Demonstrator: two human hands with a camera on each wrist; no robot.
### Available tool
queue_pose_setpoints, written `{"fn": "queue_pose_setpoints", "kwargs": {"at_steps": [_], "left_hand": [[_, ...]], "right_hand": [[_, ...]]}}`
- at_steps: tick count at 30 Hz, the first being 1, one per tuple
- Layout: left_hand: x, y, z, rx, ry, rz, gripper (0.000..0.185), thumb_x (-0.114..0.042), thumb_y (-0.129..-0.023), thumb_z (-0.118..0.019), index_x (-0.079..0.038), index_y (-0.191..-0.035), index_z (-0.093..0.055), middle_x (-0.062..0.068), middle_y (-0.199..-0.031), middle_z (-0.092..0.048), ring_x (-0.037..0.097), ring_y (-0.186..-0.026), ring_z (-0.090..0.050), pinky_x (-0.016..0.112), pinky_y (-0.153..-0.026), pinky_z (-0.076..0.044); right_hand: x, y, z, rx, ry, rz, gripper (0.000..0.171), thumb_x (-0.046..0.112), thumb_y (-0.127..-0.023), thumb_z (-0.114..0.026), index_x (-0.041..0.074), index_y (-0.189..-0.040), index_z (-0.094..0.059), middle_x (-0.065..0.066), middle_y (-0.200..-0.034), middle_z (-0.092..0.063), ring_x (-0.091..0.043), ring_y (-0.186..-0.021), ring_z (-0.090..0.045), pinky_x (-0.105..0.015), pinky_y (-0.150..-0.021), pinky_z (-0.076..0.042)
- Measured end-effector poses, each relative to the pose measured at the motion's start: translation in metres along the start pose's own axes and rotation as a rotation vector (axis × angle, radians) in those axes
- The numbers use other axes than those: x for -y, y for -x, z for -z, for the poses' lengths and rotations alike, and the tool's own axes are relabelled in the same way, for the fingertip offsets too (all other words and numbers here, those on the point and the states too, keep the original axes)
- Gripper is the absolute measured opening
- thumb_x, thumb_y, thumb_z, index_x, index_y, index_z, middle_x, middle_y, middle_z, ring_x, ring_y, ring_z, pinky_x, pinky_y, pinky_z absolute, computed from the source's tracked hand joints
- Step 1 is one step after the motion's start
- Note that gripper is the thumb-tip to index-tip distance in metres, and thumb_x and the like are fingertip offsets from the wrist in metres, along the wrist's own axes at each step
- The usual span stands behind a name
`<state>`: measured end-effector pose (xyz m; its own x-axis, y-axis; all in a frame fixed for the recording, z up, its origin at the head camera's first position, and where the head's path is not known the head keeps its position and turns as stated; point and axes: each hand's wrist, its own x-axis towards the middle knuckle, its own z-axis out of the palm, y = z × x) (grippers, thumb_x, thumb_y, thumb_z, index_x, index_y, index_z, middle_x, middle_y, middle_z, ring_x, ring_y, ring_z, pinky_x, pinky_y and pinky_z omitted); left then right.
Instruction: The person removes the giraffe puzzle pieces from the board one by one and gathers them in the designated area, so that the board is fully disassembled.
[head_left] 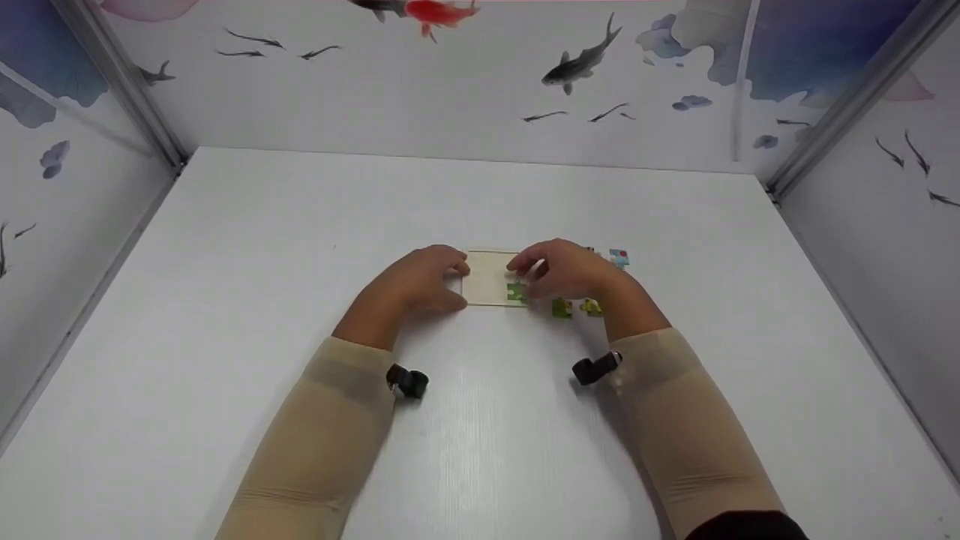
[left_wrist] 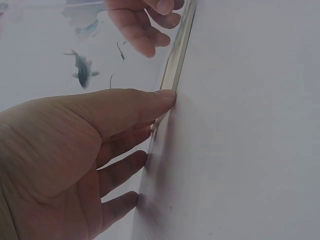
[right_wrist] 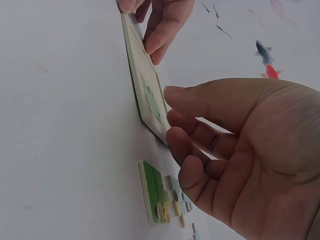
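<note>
On the white table [head_left: 225,300] lay the puzzle tray [head_left: 489,276], one green piece [head_left: 515,292] inside. The left hand [head_left: 420,281] touched its left edge with straight fingers; the right hand [head_left: 562,268] hovered over its right side, fingers relaxed, holding nothing. Loose pieces [head_left: 576,307] lay just beside.

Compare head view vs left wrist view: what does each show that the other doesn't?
Only the head view: the green puzzle piece seated in the tray's near right corner, the loose puzzle pieces on the table right of the tray, both sleeves, and the fish-printed walls all around.

Only the left wrist view: the left hand from the palm side, its thumb tip pressed against the tray's edge, the other fingers spread on the table.

Both: the puzzle tray, the white table, and the right hand at the tray's far end.
</note>
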<state>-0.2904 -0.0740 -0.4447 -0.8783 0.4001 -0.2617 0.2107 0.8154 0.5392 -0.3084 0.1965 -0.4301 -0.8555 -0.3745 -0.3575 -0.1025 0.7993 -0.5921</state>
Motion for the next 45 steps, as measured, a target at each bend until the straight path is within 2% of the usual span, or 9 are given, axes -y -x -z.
{"fn": "queue_pose_setpoints", "kwargs": {"at_steps": [7,15,21,25,30,36,41,45], "left_hand": [[0.0,0.0,-0.001,-0.015,0.027,0.004,0.054,-0.024,-0.092,-0.079,-0.016,-0.143,-0.066,-0.005,-0.167,-0.048,0.022,-0.162,-0.036,0.044,-0.134,-0.03],[0.001,-0.002,-0.002,-0.017,0.025,0.008,0.054,-0.026,-0.092,-0.08,-0.017,-0.143,-0.066,-0.005,-0.167,-0.048,0.023,-0.162,-0.035,0.045,-0.134,-0.029],[0.001,-0.002,-0.001,-0.013,0.008,-0.006,0.054,-0.026,-0.093,-0.079,-0.016,-0.144,-0.066,-0.004,-0.167,-0.048,0.022,-0.162,-0.035,0.044,-0.134,-0.03],[0.0,-0.001,0.0,-0.013,0.001,0.001,0.054,-0.026,-0.093,-0.079,-0.017,-0.144,-0.066,-0.004,-0.168,-0.047,0.022,-0.163,-0.035,0.044,-0.134,-0.029],[-0.001,0.0,0.0,-0.016,0.002,0.013,0.054,-0.026,-0.092,-0.08,-0.017,-0.144,-0.066,-0.005,-0.167,-0.048,0.022,-0.162,-0.035,0.044,-0.134,-0.029],[0.001,0.001,0.0,-0.019,0.009,-0.007,0.053,-0.024,-0.093,-0.079,-0.016,-0.143,-0.066,-0.004,-0.167,-0.048,0.022,-0.162,-0.036,0.043,-0.133,-0.032],[0.002,0.002,0.0,-0.027,0.018,-0.02,0.052,-0.023,-0.093,-0.078,-0.015,-0.143,-0.066,-0.004,-0.167,-0.049,0.022,-0.161,-0.037,0.042,-0.133,-0.032],[0.002,0.002,0.0,-0.023,0.036,-0.022,0.054,-0.021,-0.092,-0.079,-0.013,-0.144,-0.065,-0.004,-0.167,-0.048,0.022,-0.162,-0.037,0.043,-0.133,-0.032]], "right_hand": [[0.0,-0.003,-0.005,0.015,0.026,-0.014,0.043,0.011,-0.091,-0.076,0.031,-0.128,-0.076,0.005,-0.127,-0.071,-0.023,-0.121,-0.061,-0.041,-0.101,-0.055],[-0.002,-0.004,-0.004,-0.033,0.018,0.039,0.04,0.012,-0.092,-0.075,0.03,-0.128,-0.077,0.001,-0.121,-0.07,-0.021,-0.112,-0.061,-0.038,-0.093,-0.055],[0.0,-0.004,-0.004,-0.033,-0.007,0.009,0.032,0.009,-0.093,-0.073,0.03,-0.117,-0.081,-0.001,-0.114,-0.068,-0.022,-0.107,-0.058,-0.038,-0.091,-0.053],[0.0,-0.003,-0.004,-0.031,-0.01,-0.028,0.028,0.012,-0.093,-0.075,0.032,-0.113,-0.081,0.0,-0.117,-0.07,-0.022,-0.111,-0.06,-0.038,-0.095,-0.054],[-0.002,-0.002,-0.001,-0.021,-0.006,0.009,0.026,0.016,-0.096,-0.075,0.03,-0.117,-0.081,0.0,-0.123,-0.073,-0.023,-0.115,-0.064,-0.04,-0.095,-0.058],[-0.008,0.008,0.012,-0.035,-0.084,0.029,0.025,0.016,-0.1,-0.074,0.027,-0.122,-0.079,-0.002,-0.125,-0.074,-0.022,-0.113,-0.069,-0.04,-0.094,-0.06],[-0.018,0.021,0.029,-0.07,-0.134,-0.021,0.025,0.016,-0.099,-0.076,0.026,-0.122,-0.079,-0.001,-0.124,-0.076,-0.022,-0.112,-0.07,-0.041,-0.098,-0.059],[-0.036,0.032,0.042,-0.093,-0.142,-0.095,0.025,0.019,-0.099,-0.076,0.027,-0.123,-0.079,0.0,-0.126,-0.075,-0.024,-0.112,-0.068,-0.041,-0.097,-0.057]]}}
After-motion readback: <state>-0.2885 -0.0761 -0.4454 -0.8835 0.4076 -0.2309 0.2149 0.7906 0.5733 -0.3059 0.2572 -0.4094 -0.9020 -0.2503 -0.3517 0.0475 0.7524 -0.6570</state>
